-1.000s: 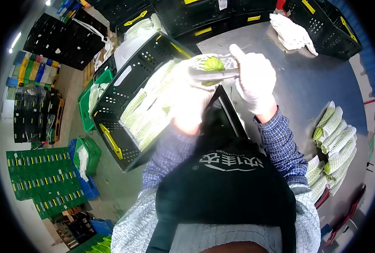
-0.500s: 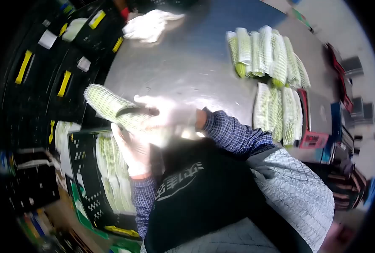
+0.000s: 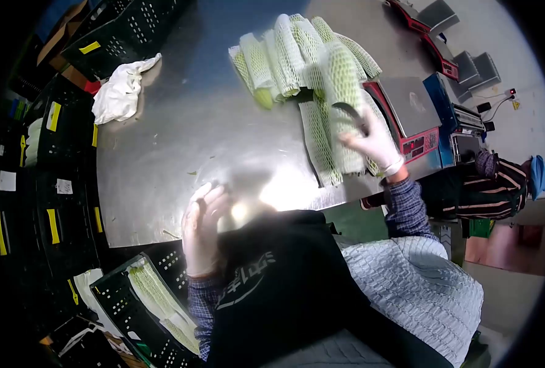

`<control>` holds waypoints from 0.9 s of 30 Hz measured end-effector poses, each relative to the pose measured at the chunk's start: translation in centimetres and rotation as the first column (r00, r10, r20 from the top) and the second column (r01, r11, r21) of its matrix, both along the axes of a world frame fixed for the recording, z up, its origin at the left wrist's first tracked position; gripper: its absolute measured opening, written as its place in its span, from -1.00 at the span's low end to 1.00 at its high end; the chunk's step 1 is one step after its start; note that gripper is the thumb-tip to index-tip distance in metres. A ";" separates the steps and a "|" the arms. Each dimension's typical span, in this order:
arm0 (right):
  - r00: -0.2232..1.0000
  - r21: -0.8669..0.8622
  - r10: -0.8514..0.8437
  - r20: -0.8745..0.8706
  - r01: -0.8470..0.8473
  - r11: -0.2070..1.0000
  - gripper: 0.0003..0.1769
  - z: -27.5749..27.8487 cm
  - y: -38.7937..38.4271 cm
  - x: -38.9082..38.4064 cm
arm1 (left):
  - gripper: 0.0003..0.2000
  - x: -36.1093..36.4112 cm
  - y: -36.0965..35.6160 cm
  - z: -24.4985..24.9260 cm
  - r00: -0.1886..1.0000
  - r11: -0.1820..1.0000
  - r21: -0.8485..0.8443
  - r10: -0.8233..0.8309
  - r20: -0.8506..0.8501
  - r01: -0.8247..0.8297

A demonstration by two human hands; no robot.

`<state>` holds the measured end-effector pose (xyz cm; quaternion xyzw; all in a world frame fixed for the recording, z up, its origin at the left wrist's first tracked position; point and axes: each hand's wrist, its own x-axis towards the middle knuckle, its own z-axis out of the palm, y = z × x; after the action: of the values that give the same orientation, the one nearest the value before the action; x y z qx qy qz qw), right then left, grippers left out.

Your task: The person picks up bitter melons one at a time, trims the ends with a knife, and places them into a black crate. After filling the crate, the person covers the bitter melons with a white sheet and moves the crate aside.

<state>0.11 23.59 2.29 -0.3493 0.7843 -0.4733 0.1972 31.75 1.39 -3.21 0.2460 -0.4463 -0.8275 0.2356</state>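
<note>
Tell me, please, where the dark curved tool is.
In the head view, right of centre, the dark curved tool is in the right hand, over a netted vegetable.

White-netted green vegetables, blue-checked sleeves

One camera gives the only view, set on the wearer's head above the hands and facing forward and steeply down. It sits close: the apron looms large just below and between the left hand and right hand. Its wide, round-edged view takes in the table ahead of both hands, crates left of the left hand, and floor beyond the right.
</note>
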 end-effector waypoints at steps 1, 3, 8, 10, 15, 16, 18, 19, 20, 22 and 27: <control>0.977 0.184 -0.108 -0.184 0.142 0.973 0.14 0.2 2.0 -2.1 | -0.46 0.3 -0.1 -0.2 1.000 1.000 0.000 0.008 0.015 -0.008; 0.867 0.451 -0.160 -0.472 0.393 0.801 0.20 0.1 5.0 -5.7 | -0.50 1.1 -0.4 0.2 0.999 0.999 -0.003 0.041 0.027 -0.041; 0.854 0.690 0.082 -0.514 0.355 0.631 0.04 -5.3 11.7 -13.5 | -0.55 6.3 -2.8 1.2 0.921 0.940 -0.170 0.328 0.210 -0.296; 0.928 0.695 0.083 -0.363 0.210 0.688 -0.18 -5.0 10.7 -13.1 | -0.61 9.6 -4.2 1.1 0.861 0.878 -0.191 0.471 0.191 -0.438; 0.814 0.503 0.073 -0.576 0.283 0.816 -0.44 -3.6 6.2 -12.3 | -0.68 24.2 -3.7 3.3 0.409 0.512 -0.461 0.858 0.311 -0.725; 0.850 0.411 -0.037 -0.526 0.292 0.864 -0.47 -3.1 4.0 -11.3 | -0.69 25.9 -3.1 3.8 0.304 0.423 -0.486 0.902 0.307 -0.765; 0.925 0.273 0.115 -0.362 -0.013 0.962 -0.46 -2.8 -1.7 -6.0 | -0.69 30.4 -1.4 1.7 0.183 0.325 -0.505 0.933 0.311 -0.800; 0.925 0.301 0.242 -0.292 -0.151 0.941 -0.45 -3.7 -4.4 -4.6 | -0.73 32.0 -0.8 -0.2 0.157 0.303 -0.496 0.936 0.315 -0.814; 0.903 0.328 0.370 -0.220 -0.289 0.900 -0.44 -4.5 -6.8 -3.0 | -0.79 34.1 -0.4 -3.3 0.181 0.314 -0.507 0.939 0.294 -0.803; 0.845 0.487 0.496 -0.199 -0.354 0.798 -0.40 -3.7 -11.3 3.5 | -0.81 37.9 -0.2 -10.2 0.112 0.527 -0.586 0.795 0.596 -0.615; 0.723 0.471 0.678 -0.134 -0.556 0.685 -0.33 -3.4 -15.9 12.5 | -0.53 36.3 -3.4 -13.6 -0.118 0.806 -0.591 0.588 0.800 0.007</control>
<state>12.64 7.74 -1.07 -0.6146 0.7170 -0.1495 0.2930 68.05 -2.00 -16.84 0.7972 -0.5652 -0.1993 0.0734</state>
